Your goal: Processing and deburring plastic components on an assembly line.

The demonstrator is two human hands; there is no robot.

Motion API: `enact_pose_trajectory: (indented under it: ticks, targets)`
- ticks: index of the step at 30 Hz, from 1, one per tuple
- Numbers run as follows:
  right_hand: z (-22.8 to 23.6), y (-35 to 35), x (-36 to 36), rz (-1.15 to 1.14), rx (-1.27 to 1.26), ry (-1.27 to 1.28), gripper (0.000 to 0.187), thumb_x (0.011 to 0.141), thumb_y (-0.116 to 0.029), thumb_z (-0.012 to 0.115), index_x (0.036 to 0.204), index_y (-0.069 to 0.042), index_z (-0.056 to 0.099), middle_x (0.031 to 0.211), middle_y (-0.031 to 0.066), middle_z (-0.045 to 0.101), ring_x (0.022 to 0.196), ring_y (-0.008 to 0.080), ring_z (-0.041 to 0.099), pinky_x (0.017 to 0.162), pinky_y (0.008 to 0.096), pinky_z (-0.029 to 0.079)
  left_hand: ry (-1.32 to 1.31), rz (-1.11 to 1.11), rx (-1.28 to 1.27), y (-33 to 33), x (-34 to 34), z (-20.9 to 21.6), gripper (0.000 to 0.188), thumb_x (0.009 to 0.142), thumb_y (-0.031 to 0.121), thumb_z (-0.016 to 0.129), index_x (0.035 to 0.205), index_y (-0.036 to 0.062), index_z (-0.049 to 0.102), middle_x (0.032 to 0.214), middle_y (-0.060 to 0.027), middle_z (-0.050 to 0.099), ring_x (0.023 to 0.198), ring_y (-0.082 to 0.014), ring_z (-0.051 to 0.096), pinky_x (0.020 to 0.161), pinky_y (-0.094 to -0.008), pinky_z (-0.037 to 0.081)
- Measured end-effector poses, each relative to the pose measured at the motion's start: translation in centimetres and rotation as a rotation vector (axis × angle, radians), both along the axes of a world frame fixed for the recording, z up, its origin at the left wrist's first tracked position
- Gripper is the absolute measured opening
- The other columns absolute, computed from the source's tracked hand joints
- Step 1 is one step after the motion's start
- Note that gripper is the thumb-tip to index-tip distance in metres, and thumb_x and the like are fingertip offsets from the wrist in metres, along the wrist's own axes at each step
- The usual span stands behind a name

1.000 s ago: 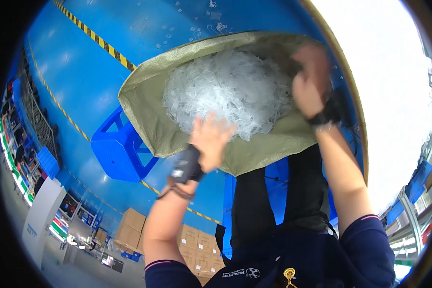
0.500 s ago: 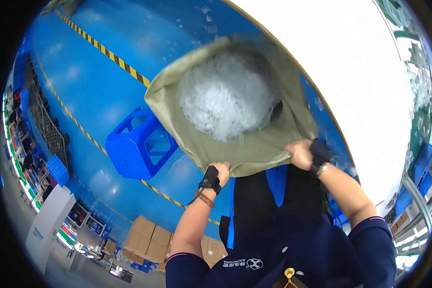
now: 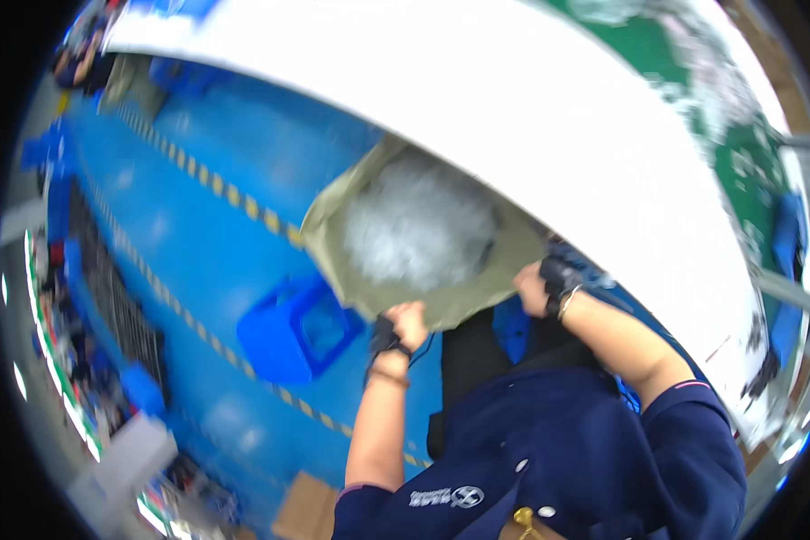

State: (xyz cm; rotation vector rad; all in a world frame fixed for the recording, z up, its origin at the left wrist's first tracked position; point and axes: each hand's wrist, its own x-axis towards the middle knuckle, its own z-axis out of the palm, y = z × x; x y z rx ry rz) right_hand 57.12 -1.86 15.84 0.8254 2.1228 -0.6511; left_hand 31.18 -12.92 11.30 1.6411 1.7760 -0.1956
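Observation:
A large olive-green fabric sack (image 3: 396, 304) hangs with its mouth wide open between my two hands. Inside it lies a heap of clear, whitish plastic pieces (image 3: 418, 225), too blurred to make out singly. My left hand (image 3: 406, 326) is closed round the near left rim of the sack. With the fingers of my right hand (image 3: 533, 286) I grip the near right rim, close to the white table. Both wrists carry black straps. The sack's far edge reaches under the white tabletop's edge, which hides part of it.
A long white table (image 3: 513, 117) runs from upper left to lower right. To the left a blue plastic stool (image 3: 283, 346) stands on the blue floor beside yellow-black tape (image 3: 216, 186). A cardboard box (image 3: 304, 508) sits at the bottom, and a person (image 3: 83, 67) is at the far upper left.
My view has turned, bringing more of the white table into sight. The sack now sits nearer to and partly beneath the table edge, and both hands keep their hold on its rim.

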Motion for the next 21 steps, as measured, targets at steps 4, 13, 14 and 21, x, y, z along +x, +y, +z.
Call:
enact_pose_trajectory:
  ticks: [4, 13, 14, 21]
  targets:
    - [8.4, -2.6, 4.8, -0.660, 0.201, 0.706, 0.022, 0.069, -0.013, 0.049, 0.085, -0.007, 0.063, 0.077, 0.0130, 0.061, 0.075, 0.0289, 0.060, 0.068, 0.0404, 0.048, 0.001, 0.518, 0.508, 5.0, -3.1, 7.6, 0.025, 0.069, 0.003, 0.050, 0.092, 0.0037, 0.060, 0.087, -0.0140, 0.063, 0.083, -0.0284, 0.059, 0.075, -0.0355, 0.046]
    - [10.1, -5.1, 22.7, -1.075, 0.703, 0.421, 0.067, 0.064, -0.028, 0.071, 0.125, -0.025, 0.043, 0.131, 0.0223, 0.029, 0.113, 0.0417, 0.035, 0.092, 0.0456, 0.035, -0.160, -0.096, 0.769, 18.8, 15.9, 16.3, 0.027, 0.075, 0.014, 0.058, 0.100, 0.0022, 0.055, 0.092, -0.0141, 0.058, 0.088, -0.0322, 0.051, 0.079, -0.0400, 0.039]
    - [9.5, -4.4, 23.0, -1.016, 0.669, 0.423, 0.067, 0.064, -0.029, 0.071, 0.125, -0.027, 0.043, 0.133, 0.0210, 0.028, 0.114, 0.0416, 0.035, 0.093, 0.0459, 0.034, -0.200, -0.272, 0.745, 18.8, 19.4, 15.5, 0.039, 0.073, 0.018, 0.063, 0.105, 0.0004, 0.052, 0.097, -0.0168, 0.056, 0.092, -0.0323, 0.051, 0.081, -0.0402, 0.040]
    - [3.8, 4.7, 29.4, -1.006, 0.832, 0.931, 0.008, 0.069, -0.005, 0.060, 0.072, -0.003, 0.052, 0.081, 0.0108, 0.051, 0.081, 0.0283, 0.049, 0.070, 0.0357, 0.043, -0.445, -0.830, 0.157, 17.2, 32.5, 10.4, 0.026, 0.068, 0.014, 0.060, 0.093, 0.0070, 0.057, 0.088, -0.0146, 0.056, 0.082, -0.0325, 0.052, 0.073, -0.0401, 0.043]
